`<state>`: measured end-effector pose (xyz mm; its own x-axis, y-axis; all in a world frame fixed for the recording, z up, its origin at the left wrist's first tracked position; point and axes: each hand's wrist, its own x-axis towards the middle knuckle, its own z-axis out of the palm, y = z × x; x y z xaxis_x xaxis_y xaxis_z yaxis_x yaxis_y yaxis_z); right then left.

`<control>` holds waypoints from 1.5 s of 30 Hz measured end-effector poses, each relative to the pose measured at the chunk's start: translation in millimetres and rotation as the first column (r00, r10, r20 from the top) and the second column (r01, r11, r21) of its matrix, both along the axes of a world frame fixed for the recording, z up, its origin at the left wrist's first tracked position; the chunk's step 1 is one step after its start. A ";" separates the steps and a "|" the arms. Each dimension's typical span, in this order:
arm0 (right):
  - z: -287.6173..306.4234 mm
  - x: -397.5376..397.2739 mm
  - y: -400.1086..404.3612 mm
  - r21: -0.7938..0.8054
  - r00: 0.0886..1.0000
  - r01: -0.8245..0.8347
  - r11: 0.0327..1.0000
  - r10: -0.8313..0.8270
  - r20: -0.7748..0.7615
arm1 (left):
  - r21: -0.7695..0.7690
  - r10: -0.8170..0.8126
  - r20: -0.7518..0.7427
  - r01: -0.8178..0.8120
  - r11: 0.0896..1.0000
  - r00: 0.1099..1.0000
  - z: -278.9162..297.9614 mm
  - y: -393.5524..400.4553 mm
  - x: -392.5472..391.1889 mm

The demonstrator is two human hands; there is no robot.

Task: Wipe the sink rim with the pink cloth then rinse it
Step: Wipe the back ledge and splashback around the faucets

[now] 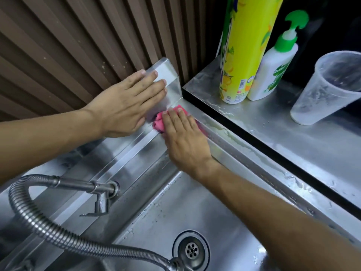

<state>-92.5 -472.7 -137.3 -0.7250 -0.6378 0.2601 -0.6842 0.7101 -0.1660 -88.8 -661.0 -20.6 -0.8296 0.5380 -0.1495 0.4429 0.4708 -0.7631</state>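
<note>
Basin point(195, 208) open; hose point(48, 231) crosses front; bottles point(240, 55) perhaps crowd counter.

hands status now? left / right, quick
Left hand: open, flat on the steel backsplash, holding nothing.
Right hand: open, palm pressing the pink cloth on the sink rim.
</note>
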 end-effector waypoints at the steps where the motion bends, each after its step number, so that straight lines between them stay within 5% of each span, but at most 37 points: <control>1: 2.1 -12.9 1.9 0.014 1.000 0.018 1.000 -0.018 -0.015 | -0.014 -0.021 0.000 0.021 1.000 1.000 0.7 3.6 -6.6; 5: 15.9 -37.4 -16.2 0.095 0.978 0.204 0.974 -0.208 0.033 | 0.028 -0.007 0.063 0.005 1.000 0.998 2.5 7.0 -26.9; 9: 13.2 -13.6 8.2 0.001 0.961 0.276 0.961 -0.276 0.035 | 0.080 0.017 0.089 -0.024 0.997 0.996 -1.2 5.1 -25.8; 15: 9.2 27.9 71.2 0.002 0.943 0.330 0.944 -0.329 0.044 | -0.066 0.075 0.030 -0.073 0.995 0.997 -1.3 8.6 -24.8; 23: 10.4 -11.3 9.2 0.005 0.987 0.163 0.987 -0.163 0.015 | -0.248 0.245 0.059 -0.224 0.943 0.968 4.5 38.6 -17.3; 25: 6.5 11.3 38.9 -0.051 0.977 0.214 0.976 -0.214 0.000 | -0.147 0.230 0.035 -0.223 0.964 0.973 1.4 57.7 -20.7; 27: 4.6 36.5 65.9 -0.067 0.958 0.286 0.956 -0.285 0.012 | 0.169 0.196 0.088 -0.208 0.963 0.977 -5.8 73.3 -28.5; 31: 5.5 42.6 64.5 -0.048 0.928 0.370 0.928 -0.368 0.052 | 0.589 0.197 0.298 -0.342 0.732 0.934 -47.6 81.0 -22.6; 38: 6.8 12.4 71.6 -0.059 0.977 0.214 0.975 -0.213 0.020 | 0.649 0.222 0.353 -0.409 0.641 0.909 -97.3 71.1 -0.5; 41: 9.2 58.5 112.9 -0.037 0.965 0.253 0.967 -0.250 0.074 | 0.718 0.255 0.368 -0.447 0.533 0.894 -100.4 71.7 2.2; 45: 13.5 53.9 93.9 -0.073 0.943 0.326 0.943 -0.318 0.099 | 0.711 0.255 0.379 -0.456 0.535 0.890 -99.1 72.3 2.3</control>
